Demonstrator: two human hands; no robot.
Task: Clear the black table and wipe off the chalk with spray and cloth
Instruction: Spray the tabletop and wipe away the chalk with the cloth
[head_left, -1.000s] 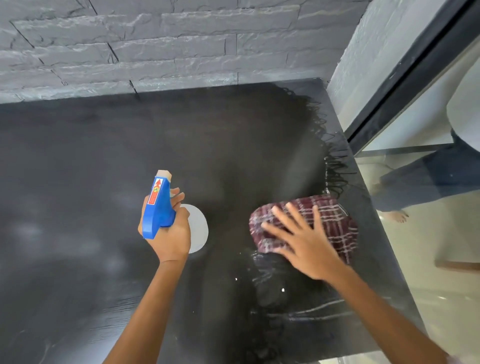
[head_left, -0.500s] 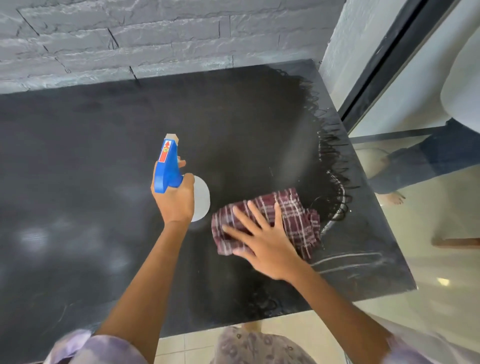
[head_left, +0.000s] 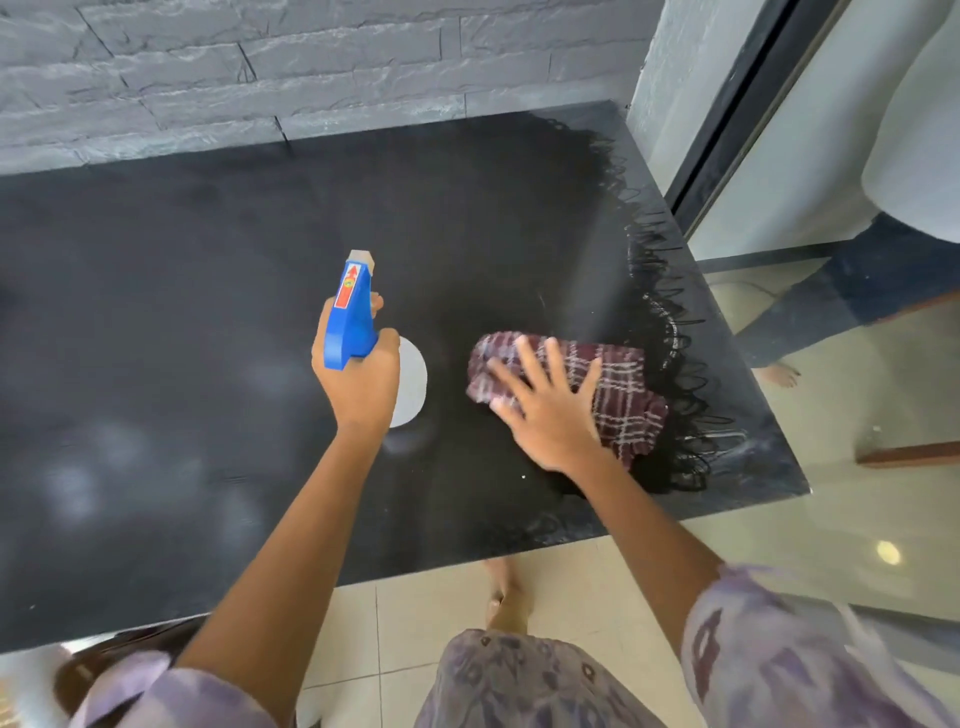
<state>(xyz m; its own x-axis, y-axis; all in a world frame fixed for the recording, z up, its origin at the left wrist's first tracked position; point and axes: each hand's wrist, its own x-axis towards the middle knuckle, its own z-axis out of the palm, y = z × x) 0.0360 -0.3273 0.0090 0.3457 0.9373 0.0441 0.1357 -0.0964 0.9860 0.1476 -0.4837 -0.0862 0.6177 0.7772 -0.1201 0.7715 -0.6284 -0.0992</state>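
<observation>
My left hand (head_left: 358, 379) grips a spray bottle (head_left: 351, 319) with a blue trigger head and a pale body, held above the middle of the black table (head_left: 182, 291). My right hand (head_left: 548, 410) presses flat, fingers spread, on a maroon plaid cloth (head_left: 618, 395) lying on the table's right part. Wet looping wipe marks (head_left: 675, 353) run along the right edge. Faint pale chalk smudges (head_left: 72, 488) show on the table's left side.
A grey stone wall (head_left: 260, 67) backs the table. To the right is a glass panel with a dark frame (head_left: 737, 104), where another person's legs (head_left: 831, 306) appear. Tiled floor (head_left: 415, 613) lies below the near edge, with my foot (head_left: 504, 597) on it.
My right hand slid the cloth left, then back toward the right and a bit farther away. The view pulled back, showing the table's near edge. The bottle stays gripped.
</observation>
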